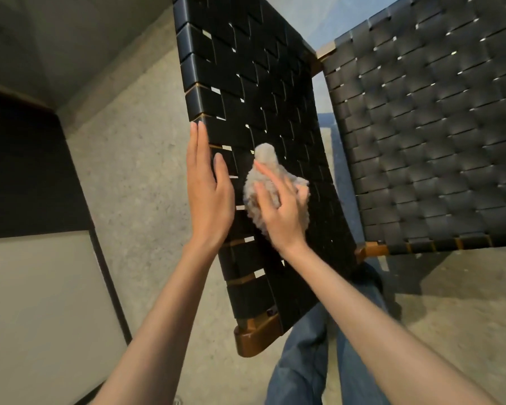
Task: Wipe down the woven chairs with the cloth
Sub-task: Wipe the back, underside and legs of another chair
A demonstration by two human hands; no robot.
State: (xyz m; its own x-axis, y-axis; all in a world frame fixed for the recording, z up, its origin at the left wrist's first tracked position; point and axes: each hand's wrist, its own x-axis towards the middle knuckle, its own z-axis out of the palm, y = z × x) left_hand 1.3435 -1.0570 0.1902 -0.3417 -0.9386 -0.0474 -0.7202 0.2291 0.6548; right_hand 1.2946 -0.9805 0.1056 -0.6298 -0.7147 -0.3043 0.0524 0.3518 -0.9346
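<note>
Two woven panels of black straps fill the space in front of the person, and I cannot tell from here whether they belong to one chair or two. On the nearer woven panel [246,68], which runs tilted up and away from a rounded wooden end [254,337] by the person's knees, sits the cloth [265,154], a pale, fluffy wad bunched on the strap face roughly halfway along its length and a little toward its left edge. The right hand [281,217] lies right on top of the cloth, palm down, pressing it to the weave; forefinger and thumb stretch almost straight across the pile, while the outer fingers sink into the fluff, so how far they bend I cannot tell. A tuft of the cloth pokes out beyond the forefinger tip and another puffs out past the outer fingers. The left hand [211,194] is just beside it, flat and unclenched, its straight fingers laid along the panel's left edge and its thumb resting on the strap face, holding nothing else. The second woven panel [435,127] stands to the right, with a wooden rail [374,249] along its lower edge. Blue jeans [301,361] show below the arms, over a speckled grey floor [135,171].
</note>
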